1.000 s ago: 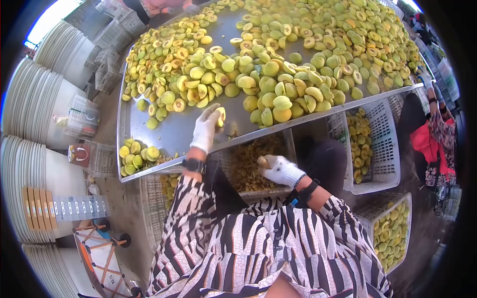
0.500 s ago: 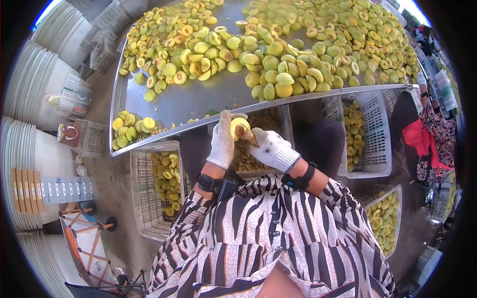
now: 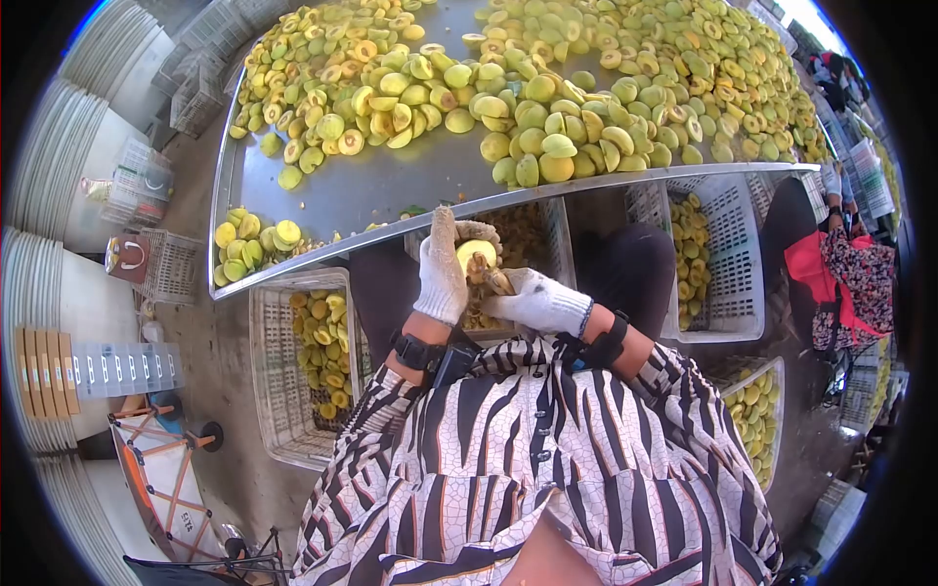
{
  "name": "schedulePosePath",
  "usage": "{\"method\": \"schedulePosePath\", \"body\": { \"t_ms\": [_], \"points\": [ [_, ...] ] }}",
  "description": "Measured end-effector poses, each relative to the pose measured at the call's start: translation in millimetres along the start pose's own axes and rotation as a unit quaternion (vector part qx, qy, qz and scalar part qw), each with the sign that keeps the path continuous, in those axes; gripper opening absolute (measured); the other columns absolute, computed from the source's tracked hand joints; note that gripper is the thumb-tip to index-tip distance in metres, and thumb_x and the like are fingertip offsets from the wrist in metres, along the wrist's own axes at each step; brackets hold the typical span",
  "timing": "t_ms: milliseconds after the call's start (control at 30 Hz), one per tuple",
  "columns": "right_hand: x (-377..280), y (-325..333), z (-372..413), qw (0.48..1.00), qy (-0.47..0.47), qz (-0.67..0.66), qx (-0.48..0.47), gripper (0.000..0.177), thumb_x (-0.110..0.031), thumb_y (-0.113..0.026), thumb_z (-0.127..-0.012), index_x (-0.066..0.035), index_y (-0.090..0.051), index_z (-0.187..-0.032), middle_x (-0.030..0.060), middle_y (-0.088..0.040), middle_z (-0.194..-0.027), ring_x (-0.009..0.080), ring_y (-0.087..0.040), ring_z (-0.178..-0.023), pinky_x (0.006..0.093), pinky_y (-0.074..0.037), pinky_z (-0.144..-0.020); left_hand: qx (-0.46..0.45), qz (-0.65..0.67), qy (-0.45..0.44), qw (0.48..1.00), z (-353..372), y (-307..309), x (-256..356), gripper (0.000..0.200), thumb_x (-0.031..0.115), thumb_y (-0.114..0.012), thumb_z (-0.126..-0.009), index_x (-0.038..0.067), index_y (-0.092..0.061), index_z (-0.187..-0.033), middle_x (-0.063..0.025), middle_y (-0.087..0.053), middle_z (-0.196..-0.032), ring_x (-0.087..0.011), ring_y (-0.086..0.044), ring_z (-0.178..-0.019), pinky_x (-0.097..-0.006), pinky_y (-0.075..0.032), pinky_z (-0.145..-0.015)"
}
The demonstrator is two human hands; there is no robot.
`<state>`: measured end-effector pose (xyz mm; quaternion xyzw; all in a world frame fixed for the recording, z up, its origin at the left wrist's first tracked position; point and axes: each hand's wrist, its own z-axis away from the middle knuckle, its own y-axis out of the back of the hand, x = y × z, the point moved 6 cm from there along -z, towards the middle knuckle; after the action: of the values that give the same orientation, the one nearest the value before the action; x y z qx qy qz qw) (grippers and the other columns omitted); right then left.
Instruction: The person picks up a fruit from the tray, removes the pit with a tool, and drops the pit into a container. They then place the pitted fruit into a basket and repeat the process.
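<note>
My left hand (image 3: 445, 273), in a soiled white glove, holds a halved yellow-green fruit (image 3: 478, 256), its cut face with the brown centre turned toward me. My right hand (image 3: 542, 301), also gloved, has its fingers pressed together at the fruit's lower right side; a small brown piece shows at the fingertips, too small to name. Both hands are just in front of the metal table's edge (image 3: 391, 230), above a crate (image 3: 559, 239) with brown and yellow bits in it.
Many fruit halves (image 3: 557, 146) are heaped on the metal table, with a small group (image 3: 256, 244) at its left corner. White crates of fruit stand at left (image 3: 283, 430), right (image 3: 738, 283) and lower right (image 3: 777, 430). A person in patterned clothing (image 3: 860, 273) is at far right.
My right hand has moved slightly down, and the brown piece at its fingertips has turned. The fruit's cut face shows more fully. The view has shifted slightly.
</note>
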<state>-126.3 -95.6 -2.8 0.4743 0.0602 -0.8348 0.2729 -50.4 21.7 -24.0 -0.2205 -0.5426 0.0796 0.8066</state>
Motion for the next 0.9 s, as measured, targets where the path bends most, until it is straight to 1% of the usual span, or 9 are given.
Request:
{"method": "schedulePosePath", "body": {
  "t_ms": [100,200,300,400,567,600,700,800,900],
  "points": [
    [13,5,-12,0.982,0.05,0.157,0.097,0.037,-0.034,-0.067,-0.091,-0.005,-0.065,-0.113,0.0079,-0.07,-0.084,0.0174,-0.067,-0.073,0.0318,-0.054,-0.067,-0.027,-0.036,-0.01,0.999,-2,-5,-1,0.071,0.057,-0.039,-0.103,-0.005,-0.069,-0.087,-0.0167,-0.07,-0.081,-0.0248,-0.068,-0.07,-0.0333,-0.057,-0.061],
    [14,3,-11,0.995,0.039,0.071,0.057,0.036,-0.035,-0.068,-0.091,-0.004,-0.066,-0.108,0.0034,-0.068,-0.079,0.0111,-0.064,-0.067,0.0271,-0.052,-0.061,-0.086,-0.062,-0.016,0.994,-4,-8,0,0.07,0.056,-0.04,-0.104,-0.005,-0.069,-0.084,-0.0172,-0.07,-0.08,-0.0254,-0.067,-0.069,-0.0339,-0.056,-0.062],
    [7,-2,3,0.996,-0.062,-0.054,-0.038,0.034,-0.035,-0.069,-0.091,-0.003,-0.066,-0.101,0.002,-0.065,-0.074,0.0105,-0.062,-0.06,0.0251,-0.049,-0.055,-0.166,-0.026,-0.041,0.985,-5,-14,3,0.063,0.051,-0.048,-0.103,-0.004,-0.069,-0.079,-0.0155,-0.069,-0.078,-0.0233,-0.066,-0.067,-0.0332,-0.055,-0.063],
    [19,-3,-9,0.999,-0.016,0.025,-0.012,0.04,-0.04,-0.069,-0.088,-0.002,-0.067,-0.1,0.0043,-0.065,-0.072,0.013,-0.061,-0.06,0.0278,-0.048,-0.055,-0.227,-0.056,-0.05,0.971,-9,-16,-1,0.058,0.047,-0.053,-0.102,-0.003,-0.069,-0.076,-0.0143,-0.069,-0.079,-0.022,-0.066,-0.068,-0.0327,-0.054,-0.064],
    [45,-14,-7,0.946,-0.051,-0.286,-0.142,0.026,-0.033,-0.07,-0.09,-0.007,-0.065,-0.093,-0.0017,-0.06,-0.068,0.0073,-0.055,-0.052,0.0224,-0.041,-0.046,-0.281,-0.044,-0.042,0.958,-7,-26,-5,0.054,0.041,-0.055,-0.103,-0.003,-0.068,-0.073,-0.0139,-0.068,-0.081,-0.0212,-0.066,-0.069,-0.0328,-0.053,-0.064],
    [43,-17,-7,0.911,-0.041,-0.376,-0.166,0.025,-0.032,-0.07,-0.091,-0.008,-0.065,-0.092,-0.0024,-0.059,-0.068,0.0066,-0.054,-0.051,0.0217,-0.041,-0.045,-0.264,-0.027,-0.03,0.964,-9,-26,-7,0.054,0.042,-0.054,-0.103,-0.003,-0.066,-0.076,-0.0148,-0.068,-0.08,-0.0223,-0.066,-0.068,-0.0338,-0.053,-0.063],
    [43,-7,-7,0.942,-0.031,-0.313,-0.113,0.026,-0.033,-0.071,-0.09,-0.008,-0.066,-0.095,-0.002,-0.06,-0.068,0.0074,-0.054,-0.051,0.0224,-0.041,-0.045,-0.195,0.076,0.006,0.978,-9,-25,-14,0.052,0.044,-0.053,-0.102,-0.001,-0.065,-0.081,-0.0156,-0.067,-0.08,-0.0261,-0.067,-0.069,-0.0371,-0.056,-0.064],
    [38,2,-16,0.99,-0.003,-0.118,-0.074,0.025,-0.027,-0.074,-0.088,-0.006,-0.067,-0.099,-0.0017,-0.062,-0.073,0.0069,-0.054,-0.053,0.0219,-0.043,-0.047,-0.066,0.165,0.126,0.976,-11,-14,-34,0.05,0.047,-0.053,-0.101,0.001,-0.064,-0.084,-0.016,-0.067,-0.081,-0.0306,-0.068,-0.07,-0.0424,-0.06,-0.068],
    [21,10,-8,0.993,-0.016,-0.038,-0.111,0.026,-0.029,-0.075,-0.087,-0.007,-0.067,-0.098,-0.0001,-0.062,-0.075,0.0066,-0.057,-0.059,0.0221,-0.046,-0.052,-0.021,0.133,0.065,0.989,-14,11,-17,0.057,0.051,-0.042,-0.105,0.001,-0.066,-0.091,-0.0165,-0.069,-0.085,-0.0283,-0.069,-0.075,-0.0387,-0.06,-0.074]
  ]
}}
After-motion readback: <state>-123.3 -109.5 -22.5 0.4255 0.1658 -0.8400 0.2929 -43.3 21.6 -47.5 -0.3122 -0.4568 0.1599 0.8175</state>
